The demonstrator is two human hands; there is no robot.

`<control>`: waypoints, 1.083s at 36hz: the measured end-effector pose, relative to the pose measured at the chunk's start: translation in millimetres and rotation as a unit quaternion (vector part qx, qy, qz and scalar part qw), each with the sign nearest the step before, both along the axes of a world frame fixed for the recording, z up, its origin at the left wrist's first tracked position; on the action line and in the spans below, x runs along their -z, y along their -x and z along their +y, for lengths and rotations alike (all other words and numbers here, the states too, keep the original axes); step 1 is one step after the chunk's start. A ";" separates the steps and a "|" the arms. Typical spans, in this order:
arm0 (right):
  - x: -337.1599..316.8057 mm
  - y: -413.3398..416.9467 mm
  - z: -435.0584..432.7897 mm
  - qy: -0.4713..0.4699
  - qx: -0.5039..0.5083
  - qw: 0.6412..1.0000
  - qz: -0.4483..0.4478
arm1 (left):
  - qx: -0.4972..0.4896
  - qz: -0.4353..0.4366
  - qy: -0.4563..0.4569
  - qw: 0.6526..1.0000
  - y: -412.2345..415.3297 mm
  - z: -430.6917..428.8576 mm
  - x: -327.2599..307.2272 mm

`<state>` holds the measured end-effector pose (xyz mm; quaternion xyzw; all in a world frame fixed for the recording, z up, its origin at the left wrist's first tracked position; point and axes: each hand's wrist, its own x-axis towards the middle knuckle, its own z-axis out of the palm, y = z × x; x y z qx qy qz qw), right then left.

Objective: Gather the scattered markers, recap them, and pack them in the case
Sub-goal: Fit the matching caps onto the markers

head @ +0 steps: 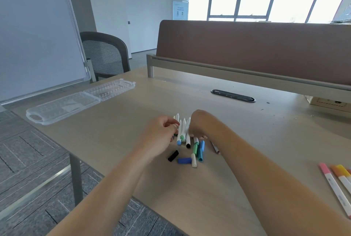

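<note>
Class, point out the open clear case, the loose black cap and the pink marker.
clear case [62, 105]: head view, bare floor of its nearer half.
black cap [173, 156]: head view, middle of its side.
pink marker [334, 188]: head view, its white barrel.

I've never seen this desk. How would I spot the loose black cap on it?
Look at the pale wooden desk, then at the bunch of white markers near its middle. On the near side of that bunch lie several loose caps. The black cap is the leftmost, lying apart and tilted, the only black one, with a dark blue cap just to its right.
</note>
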<state>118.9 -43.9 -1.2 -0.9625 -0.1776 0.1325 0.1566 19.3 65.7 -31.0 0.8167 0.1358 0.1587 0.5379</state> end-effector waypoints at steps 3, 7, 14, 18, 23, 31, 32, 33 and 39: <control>-8.7 0.4 -6.4 -0.013 -0.010 1.000 0.019 | 0.004 0.011 -0.026 1.000 -0.3 -1.5 0.6; -20.3 4.4 -19.4 -0.008 0.000 0.998 0.059 | 0.025 0.052 -0.104 0.993 0.0 -7.8 -1.8; -17.1 12.9 -48.6 -0.098 -0.004 0.994 0.054 | 0.031 0.100 -0.246 0.964 -5.1 -26.6 -3.2; -11.8 14.4 -54.6 -0.135 -0.007 0.989 0.061 | -0.027 0.096 -0.277 0.956 -11.6 -26.8 -1.7; -4.3 11.8 -52.2 -0.164 -0.012 0.984 0.068 | -0.079 0.104 -0.277 0.952 -17.4 -15.7 -3.9; -1.0 8.5 -51.3 -0.165 -0.024 0.984 0.068 | -0.054 0.118 -0.217 0.967 -26.6 -6.9 -7.6; -0.8 8.4 -51.2 -0.163 -0.026 0.984 0.067 | -0.053 0.120 -0.216 0.968 -26.8 -6.0 -7.1; -0.9 8.4 -50.9 -0.162 -0.028 0.984 0.066 | -0.051 0.123 -0.218 0.967 -26.7 -5.5 -6.3; -3.4 8.6 -49.4 -0.163 -0.035 0.984 0.062 | -0.028 0.119 -0.226 0.966 -24.2 -1.5 -2.8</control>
